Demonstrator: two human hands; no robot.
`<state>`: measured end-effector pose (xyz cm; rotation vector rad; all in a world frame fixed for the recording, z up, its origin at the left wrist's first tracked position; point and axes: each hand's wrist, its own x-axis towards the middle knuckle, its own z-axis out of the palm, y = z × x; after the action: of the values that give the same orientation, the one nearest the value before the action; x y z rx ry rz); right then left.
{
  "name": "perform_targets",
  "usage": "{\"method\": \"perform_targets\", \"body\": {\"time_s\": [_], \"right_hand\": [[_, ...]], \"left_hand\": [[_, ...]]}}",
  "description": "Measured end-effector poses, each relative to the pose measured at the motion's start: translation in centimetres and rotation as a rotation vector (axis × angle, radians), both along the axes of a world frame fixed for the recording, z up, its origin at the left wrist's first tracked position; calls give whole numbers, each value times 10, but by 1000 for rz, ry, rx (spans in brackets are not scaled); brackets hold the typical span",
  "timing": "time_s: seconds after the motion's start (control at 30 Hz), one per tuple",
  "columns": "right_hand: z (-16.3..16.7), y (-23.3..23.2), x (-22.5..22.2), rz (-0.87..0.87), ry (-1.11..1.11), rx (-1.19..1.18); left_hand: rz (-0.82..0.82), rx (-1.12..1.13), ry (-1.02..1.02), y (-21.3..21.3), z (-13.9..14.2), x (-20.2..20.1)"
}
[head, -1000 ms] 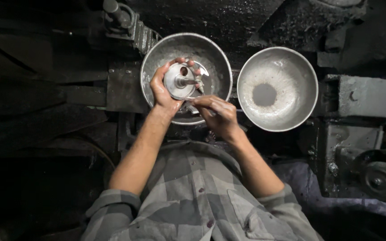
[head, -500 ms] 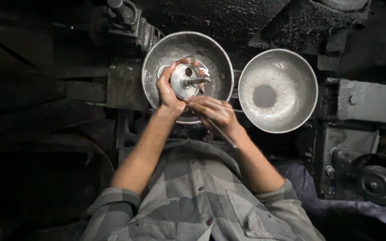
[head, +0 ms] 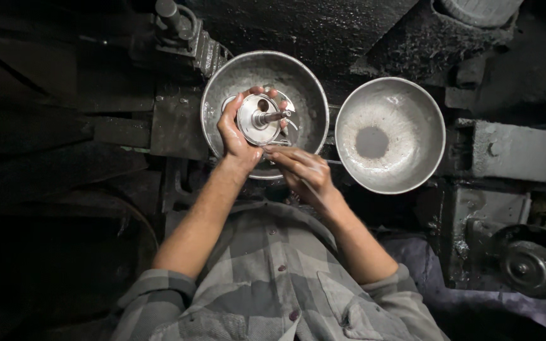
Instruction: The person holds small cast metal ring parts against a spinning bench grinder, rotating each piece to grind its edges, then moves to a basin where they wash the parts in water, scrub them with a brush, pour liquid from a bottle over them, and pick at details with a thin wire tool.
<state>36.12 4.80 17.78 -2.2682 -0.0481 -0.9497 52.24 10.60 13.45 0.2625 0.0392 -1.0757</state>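
The left hand (head: 238, 129) was closed around a round metal disc with a short spindle (head: 255, 119) standing out of its middle, holding it tilted over the left-hand steel bowl (head: 219, 95); the fingers (head: 261, 93) curled over the disc's far rim and the thumb lay on its near edge; the right hand (head: 301, 170) sat just below and beside it, its fingers drawn together and pointing at the disc's lower edge, though whether they pinched a thin tool or merely touched the metal could not be told from this height. By the look of it the piece was being held steady while its lower edge or the spindle was worked on, and the next move would call for a firm left grip and a fine, well-aimed touch from the right. The left-hand steel bowl held a few small bright metal parts (head: 289, 120) beneath the disc; the second steel bowl (head: 421, 107), just beside it to the right, appeared to hold nothing but a dull, pale residue around a dark patch at its bottom. Both bowls rested among dark, grimy machine parts (head: 507, 151).
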Motion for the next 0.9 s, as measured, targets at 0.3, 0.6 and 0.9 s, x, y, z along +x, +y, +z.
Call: {"method": "perform_targets", "body": {"time_s": [0.3,0.6,0.9], "right_hand": [[12,-6,1,-14,18,-19],[-10,16,18,-118,-66,54],[12,30,34,-324,-32,269]], "left_hand": [[41,54,-28,2,-6,3],[67,-3,-33,0,-9,-8],[214,239,-330,2,-14,-20]]}}
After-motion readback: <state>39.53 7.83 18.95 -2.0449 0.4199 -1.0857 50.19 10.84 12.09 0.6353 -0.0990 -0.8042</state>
